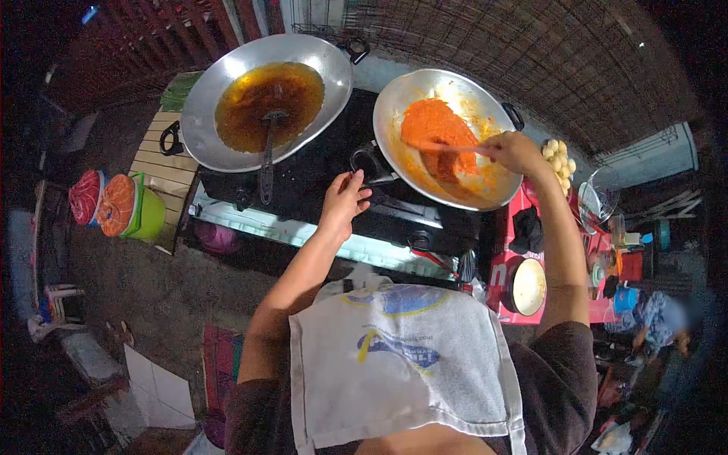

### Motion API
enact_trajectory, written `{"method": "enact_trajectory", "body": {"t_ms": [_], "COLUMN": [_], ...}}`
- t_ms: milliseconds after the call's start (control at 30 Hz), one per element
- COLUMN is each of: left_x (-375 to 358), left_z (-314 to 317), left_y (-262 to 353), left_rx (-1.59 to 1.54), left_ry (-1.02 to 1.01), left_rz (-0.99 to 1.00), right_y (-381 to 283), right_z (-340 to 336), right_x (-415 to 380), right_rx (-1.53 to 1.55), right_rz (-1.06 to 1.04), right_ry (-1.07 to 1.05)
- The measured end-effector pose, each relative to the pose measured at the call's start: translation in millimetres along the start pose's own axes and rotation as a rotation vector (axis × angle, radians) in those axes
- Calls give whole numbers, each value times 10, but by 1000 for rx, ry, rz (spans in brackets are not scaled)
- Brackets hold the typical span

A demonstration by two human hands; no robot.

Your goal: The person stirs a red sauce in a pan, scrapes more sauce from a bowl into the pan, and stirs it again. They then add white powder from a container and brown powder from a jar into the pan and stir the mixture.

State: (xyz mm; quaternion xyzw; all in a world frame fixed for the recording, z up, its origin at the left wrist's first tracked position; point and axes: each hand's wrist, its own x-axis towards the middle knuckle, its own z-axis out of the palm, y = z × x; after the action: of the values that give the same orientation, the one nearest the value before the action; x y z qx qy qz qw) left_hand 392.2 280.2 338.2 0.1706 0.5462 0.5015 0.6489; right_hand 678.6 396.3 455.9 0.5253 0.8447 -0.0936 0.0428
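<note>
My right hand (517, 153) is closed round the handle of a spatula (447, 147), whose far end lies in orange-red paste (436, 125) in the right wok (394, 89). Near that wok's black left handle (365, 164), my left hand (345, 203) hovers with fingers apart and nothing in it. To the left stands a second wok (199, 106) with brown oil (265, 87) and a slotted metal ladle (267, 167) resting in it. Both woks sit on a black stove (303, 189).
On the right, a red table (497, 299) bears a pale bowl (528, 287), jars and a blue cup (626, 298). Whitish round items (560, 161) lie beyond the right wok. A person (660, 318) is at the far right. Green bucket (152, 212) at left.
</note>
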Motion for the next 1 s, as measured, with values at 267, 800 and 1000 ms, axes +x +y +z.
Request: {"method": "enact_trajectory", "body": {"t_ms": [267,800,1000], "left_x": [-38,52,-243], "left_z": [113,116,-5], "left_y": [-71,-204,-400], "left_rx": [-67,-117,-100], "left_ry": [68,68,9], "left_rz": [58,173,208], "right_y": [-161,-85,-342], "right_z": [169,408,966], "right_x": [-442,-1387,-2177], "right_rx": [175,155,531], "right_rz": [-150,9,-85], "right_ry": [46,578,560]}}
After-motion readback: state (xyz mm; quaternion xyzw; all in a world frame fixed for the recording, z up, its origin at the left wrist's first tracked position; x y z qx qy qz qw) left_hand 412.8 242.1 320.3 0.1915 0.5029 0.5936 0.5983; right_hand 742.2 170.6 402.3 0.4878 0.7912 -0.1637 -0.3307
